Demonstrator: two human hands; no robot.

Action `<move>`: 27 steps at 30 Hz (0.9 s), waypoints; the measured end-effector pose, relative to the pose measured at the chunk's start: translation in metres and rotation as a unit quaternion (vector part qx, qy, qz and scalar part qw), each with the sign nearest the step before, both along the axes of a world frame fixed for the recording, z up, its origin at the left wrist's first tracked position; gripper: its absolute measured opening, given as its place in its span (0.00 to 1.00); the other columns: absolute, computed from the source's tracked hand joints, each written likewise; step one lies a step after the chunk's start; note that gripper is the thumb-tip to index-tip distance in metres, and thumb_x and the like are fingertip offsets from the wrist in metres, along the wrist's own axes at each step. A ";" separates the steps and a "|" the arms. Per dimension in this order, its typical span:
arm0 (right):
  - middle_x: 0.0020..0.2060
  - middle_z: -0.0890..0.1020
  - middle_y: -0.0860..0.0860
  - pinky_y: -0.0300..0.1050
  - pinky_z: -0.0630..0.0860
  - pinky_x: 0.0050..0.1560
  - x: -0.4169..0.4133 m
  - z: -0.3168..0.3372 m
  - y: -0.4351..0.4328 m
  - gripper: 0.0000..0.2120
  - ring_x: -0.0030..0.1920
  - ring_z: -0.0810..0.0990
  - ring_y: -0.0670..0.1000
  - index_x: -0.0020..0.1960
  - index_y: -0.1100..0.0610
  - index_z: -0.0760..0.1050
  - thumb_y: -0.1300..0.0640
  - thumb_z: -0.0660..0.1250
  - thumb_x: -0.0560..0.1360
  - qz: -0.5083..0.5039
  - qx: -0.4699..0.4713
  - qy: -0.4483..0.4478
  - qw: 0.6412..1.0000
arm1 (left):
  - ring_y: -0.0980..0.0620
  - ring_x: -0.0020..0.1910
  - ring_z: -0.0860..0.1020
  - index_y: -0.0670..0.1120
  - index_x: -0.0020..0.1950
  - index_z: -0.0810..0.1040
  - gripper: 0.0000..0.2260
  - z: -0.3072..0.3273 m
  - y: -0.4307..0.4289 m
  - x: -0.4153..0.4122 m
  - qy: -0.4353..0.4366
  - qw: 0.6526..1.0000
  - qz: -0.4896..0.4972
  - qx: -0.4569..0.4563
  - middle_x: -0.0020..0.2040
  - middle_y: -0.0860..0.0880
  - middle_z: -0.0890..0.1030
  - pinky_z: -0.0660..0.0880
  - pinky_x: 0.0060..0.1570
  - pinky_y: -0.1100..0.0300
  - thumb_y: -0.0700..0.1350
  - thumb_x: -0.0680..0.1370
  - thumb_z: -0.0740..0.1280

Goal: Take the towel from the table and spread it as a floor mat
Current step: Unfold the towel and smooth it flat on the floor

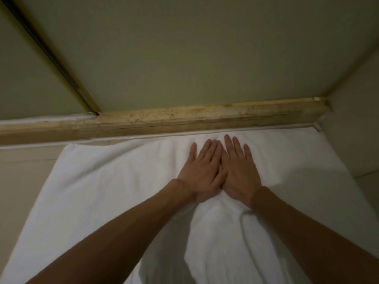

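Head cam, the only view: the towel [106, 191] is down on the floor [26, 167], not on any table. It's laid out white and broad, far edge just beside the stone sill [184, 119] at the foot of the greenish wall [164, 48]. Left hand [202, 175] & right hand [239, 173] lie flat on it side by side near that far edge, fingers straight and a bit spread, thumbs overlapping in the middle. Neither has hold of anything, palms just press on the cloth. Looks to me like the smoothing stage, most of the job done. What could go wrong: there's a raised loop of a fold [244, 218] just behind the right wrist, plus softer ridges btw the forearms. If the palms sweep outward w/o easing that first, it prob gets pressed into a hard crease instead of flattening. Pushing fwd could bunch the far edge vs the sill, since there's next to no room there. The floor looks smooth, so the whole towel may slide rather than stretch, esp. if one hand pushes harder, leaving it skewed. The right side runs close to the side wall [352, 119], so cloth shoved that way could ride up it. Near edge is out of frame, can't tell how it lies
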State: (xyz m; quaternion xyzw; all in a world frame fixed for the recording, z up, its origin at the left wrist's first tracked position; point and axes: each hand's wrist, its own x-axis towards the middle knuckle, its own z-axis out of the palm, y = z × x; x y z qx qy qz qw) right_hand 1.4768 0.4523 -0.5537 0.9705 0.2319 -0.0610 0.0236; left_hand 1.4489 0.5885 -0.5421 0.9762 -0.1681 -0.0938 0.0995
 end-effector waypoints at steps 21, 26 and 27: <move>0.77 0.46 0.54 0.56 0.42 0.75 0.001 -0.003 0.004 0.29 0.77 0.44 0.55 0.77 0.52 0.44 0.44 0.38 0.78 -0.024 0.028 -0.016 0.999 | 0.51 0.76 0.37 0.54 0.78 0.43 0.30 -0.012 0.152 -0.034 -0.046 0.985 0.156 0.054 0.78 0.49 0.41 0.36 0.74 0.52 0.61 0.77 0.36; 0.77 0.46 0.53 0.56 0.43 0.75 0.001 -0.003 0.006 0.28 0.77 0.44 0.54 0.77 0.52 0.44 0.45 0.40 0.79 -0.024 0.033 -0.012 0.999 | 0.53 0.76 0.38 0.53 0.77 0.41 0.29 -0.015 0.198 -0.054 -0.049 0.980 0.184 0.064 0.78 0.50 0.41 0.38 0.74 0.54 0.62 0.77 0.35; 0.77 0.46 0.53 0.56 0.43 0.75 0.001 -0.003 0.006 0.28 0.77 0.44 0.54 0.77 0.52 0.45 0.45 0.40 0.79 -0.023 0.031 -0.015 0.999 | 0.53 0.76 0.39 0.52 0.77 0.42 0.29 -0.015 0.204 -0.057 -0.047 0.979 0.190 0.063 0.78 0.50 0.42 0.38 0.74 0.54 0.62 0.78 0.36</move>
